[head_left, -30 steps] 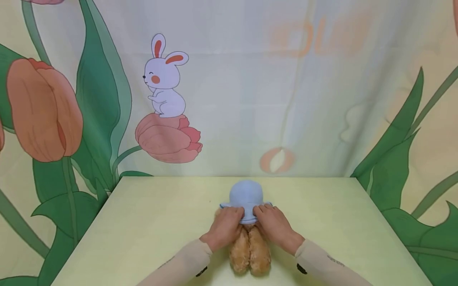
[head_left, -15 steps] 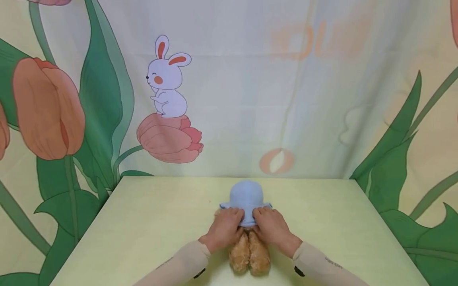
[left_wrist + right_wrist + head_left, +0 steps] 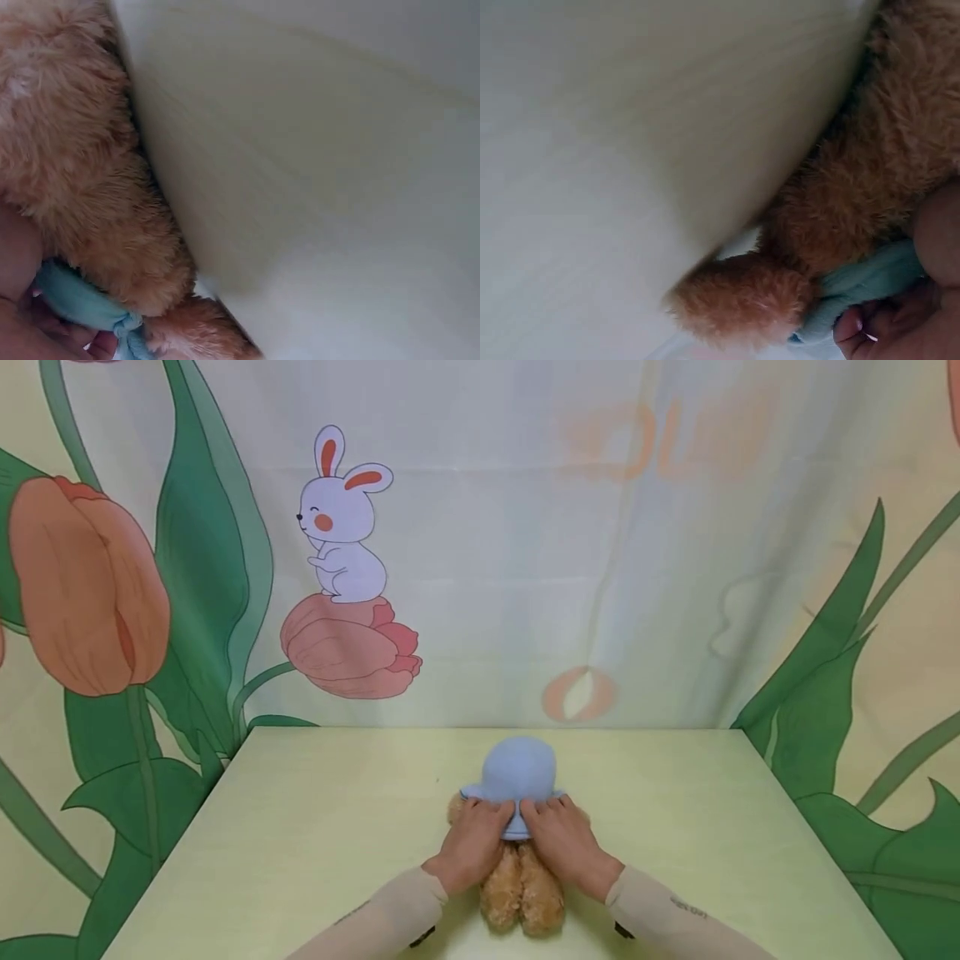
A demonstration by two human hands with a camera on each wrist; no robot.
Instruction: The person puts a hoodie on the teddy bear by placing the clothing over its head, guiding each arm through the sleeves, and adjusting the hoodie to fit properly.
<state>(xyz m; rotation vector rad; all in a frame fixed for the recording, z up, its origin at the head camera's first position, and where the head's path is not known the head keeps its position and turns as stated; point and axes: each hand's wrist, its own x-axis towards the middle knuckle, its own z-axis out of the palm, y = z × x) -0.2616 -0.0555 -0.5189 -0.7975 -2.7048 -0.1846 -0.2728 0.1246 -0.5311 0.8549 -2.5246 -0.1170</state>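
Note:
A brown furry plush toy (image 3: 501, 897) lies on the table, its two rounded legs toward me. Light blue cloth (image 3: 519, 768), domed like a hat at the far end, covers its upper part. My left hand (image 3: 472, 839) pinches the cloth's near left edge, thumb inward. On the other side my right hand (image 3: 564, 839) pinches the near right edge the same way. Tufts of brown fur stick out beside both hands. In the left wrist view the blue cloth (image 3: 82, 300) ends in a small knot against the fur. Blue cloth (image 3: 874, 274) also shows beside curled fingers in the right wrist view.
The pale yellow-green table (image 3: 337, 810) reaches back to a hanging curtain (image 3: 480, 552) printed with tulips and a white rabbit. Printed green leaves flank the table at both sides.
Both hands have drawn slightly closer together, and the cloth's near edge sits a little nearer to me. More brown fur shows at both sides.

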